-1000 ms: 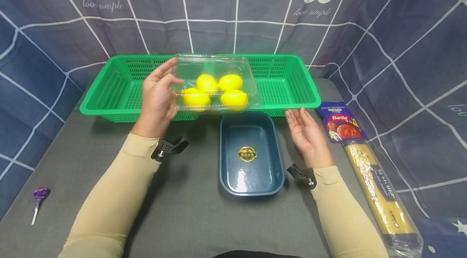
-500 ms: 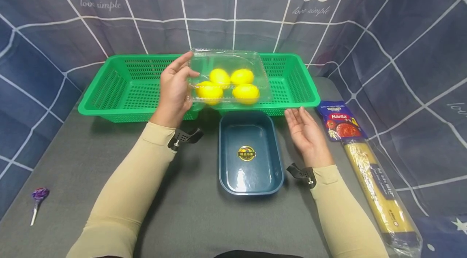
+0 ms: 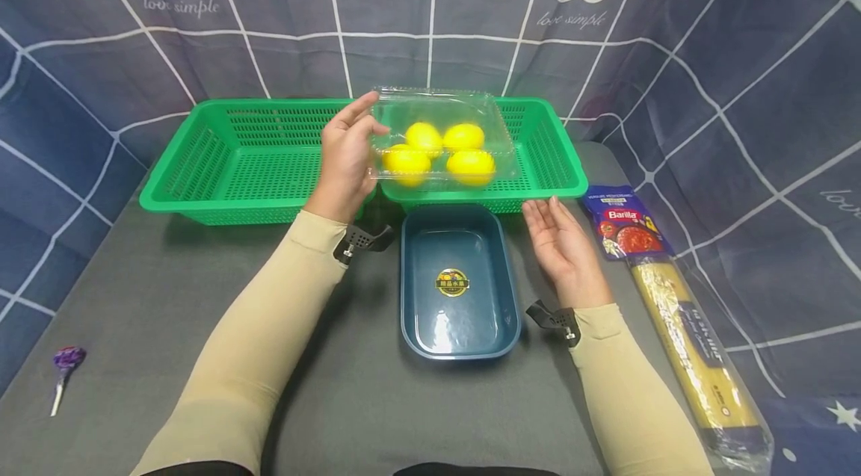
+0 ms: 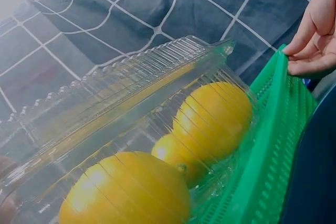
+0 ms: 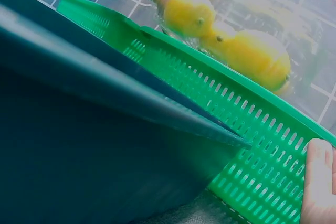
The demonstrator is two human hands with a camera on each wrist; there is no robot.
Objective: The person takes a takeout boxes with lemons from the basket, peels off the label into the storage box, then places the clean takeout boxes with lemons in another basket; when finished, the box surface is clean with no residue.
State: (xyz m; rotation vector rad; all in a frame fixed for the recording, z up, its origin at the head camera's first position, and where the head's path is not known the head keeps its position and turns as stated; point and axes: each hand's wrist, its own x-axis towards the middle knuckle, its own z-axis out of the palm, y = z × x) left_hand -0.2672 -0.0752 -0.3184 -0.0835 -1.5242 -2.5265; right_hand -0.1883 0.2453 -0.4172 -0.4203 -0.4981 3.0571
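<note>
My left hand (image 3: pixel 346 162) grips the left side of a clear plastic clamshell box (image 3: pixel 440 104). Several yellow lemons (image 3: pixel 471 167) lie inside it. The box is held up over the right green basket (image 3: pixel 548 192), slightly tilted. Close up in the left wrist view, the ridged lid (image 4: pixel 173 51) looks shut over the lemons. My right hand (image 3: pixel 565 252) is palm up with fairly straight fingers, its fingertips at the front wall of that basket, near its right corner. In the right wrist view, a finger (image 5: pixel 318 177) lies against the slotted wall.
Left of that basket stands a second green basket (image 3: pixel 202 208). Between my forearms sits a dark blue tub (image 3: pixel 440 240) with a gold sticker. A Barilla sauce pouch (image 3: pixel 624 226) and a spaghetti pack (image 3: pixel 696 349) lie at right, a lollipop (image 3: pixel 67 359) at far left. Curtains enclose the table.
My left hand has carried the box of lemons rightward and slightly away, from between the two baskets to over the right one. My right hand has stayed put.
</note>
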